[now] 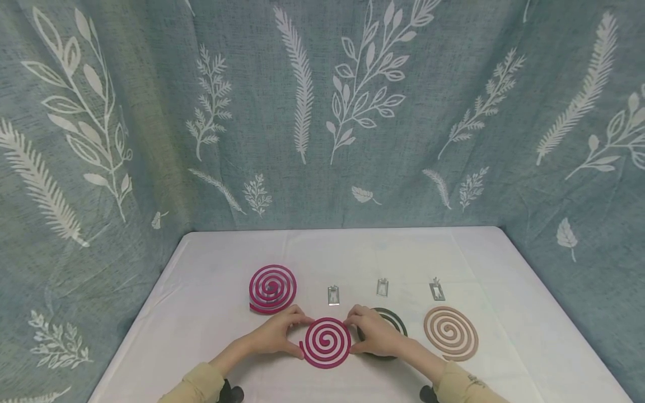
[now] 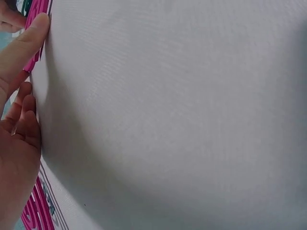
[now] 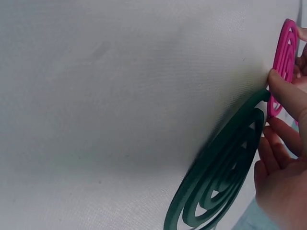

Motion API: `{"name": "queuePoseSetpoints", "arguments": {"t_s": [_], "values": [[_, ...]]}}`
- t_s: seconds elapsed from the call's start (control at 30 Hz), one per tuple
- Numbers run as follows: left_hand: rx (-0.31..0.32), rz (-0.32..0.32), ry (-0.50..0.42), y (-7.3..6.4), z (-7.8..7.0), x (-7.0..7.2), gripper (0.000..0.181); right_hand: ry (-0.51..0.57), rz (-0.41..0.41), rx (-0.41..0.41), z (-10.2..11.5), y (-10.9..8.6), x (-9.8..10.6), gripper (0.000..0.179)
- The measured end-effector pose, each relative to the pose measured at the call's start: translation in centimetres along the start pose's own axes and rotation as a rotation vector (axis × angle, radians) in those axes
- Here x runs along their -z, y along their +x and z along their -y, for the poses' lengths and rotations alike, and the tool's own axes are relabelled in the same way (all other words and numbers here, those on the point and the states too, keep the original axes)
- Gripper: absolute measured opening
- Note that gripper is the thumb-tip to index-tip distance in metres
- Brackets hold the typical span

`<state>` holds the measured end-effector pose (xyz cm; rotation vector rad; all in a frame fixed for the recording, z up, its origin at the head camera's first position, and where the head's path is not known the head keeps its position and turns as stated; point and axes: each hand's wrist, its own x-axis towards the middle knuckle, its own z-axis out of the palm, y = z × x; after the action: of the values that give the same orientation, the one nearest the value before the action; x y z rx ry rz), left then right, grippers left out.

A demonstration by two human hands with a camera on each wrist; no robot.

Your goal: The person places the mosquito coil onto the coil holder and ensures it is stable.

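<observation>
Both hands hold a pink mosquito coil [image 1: 326, 342] near the front middle of the table. My left hand [image 1: 278, 332] grips its left edge, thumb below and forefinger above. On the opposite edge, my right hand [image 1: 374, 331] has its thumb and forefinger in the same way. Under and behind the right hand lies a dark green coil [image 3: 211, 167], partly hidden in the head view. Another pink coil [image 1: 272, 289] lies beyond the left hand, with a bit of metal showing through its middle.
A brown coil [image 1: 450, 333] lies right of the right hand. Farther back stand three small metal coil stands, a left one [image 1: 333, 295], a middle one [image 1: 382, 287] and a right one [image 1: 437, 290]. White cloth covers the table [image 1: 227, 252]; a leaf-patterned curtain [image 1: 322, 184] hangs around it.
</observation>
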<state>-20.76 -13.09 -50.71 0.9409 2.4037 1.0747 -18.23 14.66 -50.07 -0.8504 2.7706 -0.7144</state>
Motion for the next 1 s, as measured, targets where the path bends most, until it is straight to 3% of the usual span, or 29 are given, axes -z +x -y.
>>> {"name": "queuePoseSetpoints", "arguments": {"t_s": [0.3, 0.6, 1.0], "values": [[-0.037, -0.015, -0.033, 0.2, 0.3, 0.4, 0.060, 0.088, -0.009, 0.004, -0.3, 0.0, 0.0, 0.048], [-0.001, 0.012, -0.098, 0.4, 0.8, 0.7, 0.059, 0.140, -0.021, -0.019, -0.9, 0.1, -0.6, 0.050], [0.000, 0.058, -0.158, 0.6, 0.5, 1.4, 0.060, 0.259, -0.049, 0.077, -1.8, -0.4, -0.3, 0.050]]}}
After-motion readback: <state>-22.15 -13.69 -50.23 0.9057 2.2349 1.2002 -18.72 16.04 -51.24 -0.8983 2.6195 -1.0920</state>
